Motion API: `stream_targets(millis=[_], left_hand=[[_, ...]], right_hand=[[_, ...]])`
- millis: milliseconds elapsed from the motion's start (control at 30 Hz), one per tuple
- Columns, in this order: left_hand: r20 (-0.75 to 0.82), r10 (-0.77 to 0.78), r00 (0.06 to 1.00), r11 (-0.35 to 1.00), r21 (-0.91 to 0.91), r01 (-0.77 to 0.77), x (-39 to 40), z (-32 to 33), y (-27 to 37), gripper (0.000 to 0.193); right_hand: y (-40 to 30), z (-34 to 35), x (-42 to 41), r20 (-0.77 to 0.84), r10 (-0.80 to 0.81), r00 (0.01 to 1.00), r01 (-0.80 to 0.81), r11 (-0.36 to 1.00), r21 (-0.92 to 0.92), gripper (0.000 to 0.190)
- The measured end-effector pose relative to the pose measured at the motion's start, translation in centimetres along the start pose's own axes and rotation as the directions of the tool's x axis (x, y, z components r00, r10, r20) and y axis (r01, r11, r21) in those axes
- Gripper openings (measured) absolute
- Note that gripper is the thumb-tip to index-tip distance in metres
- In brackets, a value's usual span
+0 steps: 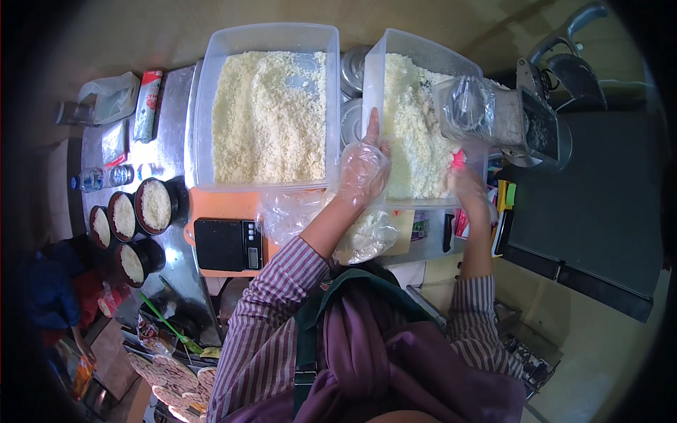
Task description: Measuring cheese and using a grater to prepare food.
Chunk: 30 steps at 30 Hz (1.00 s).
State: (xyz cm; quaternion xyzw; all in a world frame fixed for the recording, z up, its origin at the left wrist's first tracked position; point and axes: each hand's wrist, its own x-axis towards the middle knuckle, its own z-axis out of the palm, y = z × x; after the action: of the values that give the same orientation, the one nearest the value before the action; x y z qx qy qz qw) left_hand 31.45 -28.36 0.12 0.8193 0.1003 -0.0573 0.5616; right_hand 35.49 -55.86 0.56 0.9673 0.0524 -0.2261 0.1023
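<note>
My left hand (pixel 366 166), in a clear plastic glove, grips the near left wall of a translucent plastic tub (pixel 431 42), one finger along the wall. My right hand (pixel 468 187) holds a pink tool (pixel 458 158), its shape mostly hidden, at the right side of the same tub. Pale shredded or crumbled food (pixel 412 132) fills much of the tub's floor. A metal grating machine (pixel 508 119), its outlet wrapped in clear plastic, reaches over the tub's right edge. Left of it stands a second translucent tub (pixel 267 31) with more crumbs. A clear plastic bag (pixel 370 238) lies beneath my left forearm.
A black digital scale (pixel 221 244) rests on an orange cutting board (pixel 211 203). Several dark bowls (pixel 156 206) of pale crumbs and a water bottle (pixel 92 180) stand on the metal table at left. A black-handled knife (pixel 448 232) lies near the right tub. Another person (pixel 53 291) is at far left.
</note>
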Motion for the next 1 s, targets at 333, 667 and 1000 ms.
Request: stream_targets(millis=[333,667,1000], left_hand=[[-0.097,0.017,0.995,0.987,0.159,-0.002,0.5,0.8,-1.8,0.059],[-0.184,0.173,0.968,0.981,0.124,-0.152,0.3,0.8,-2.5,0.059],[-0.218,0.249,0.944,0.927,0.337,-0.166,0.6,1.2,-2.9,0.057]], right_hand=[[-8.9,-3.3,-5.7,-0.230,0.094,0.969,-0.045,0.977,0.207,0.053],[-2.7,-4.0,-4.5,-0.202,-0.002,0.979,0.044,0.978,0.204,0.047],[-2.9,-4.4,-7.4,-0.156,-0.109,0.982,0.141,0.966,0.216,0.042]])
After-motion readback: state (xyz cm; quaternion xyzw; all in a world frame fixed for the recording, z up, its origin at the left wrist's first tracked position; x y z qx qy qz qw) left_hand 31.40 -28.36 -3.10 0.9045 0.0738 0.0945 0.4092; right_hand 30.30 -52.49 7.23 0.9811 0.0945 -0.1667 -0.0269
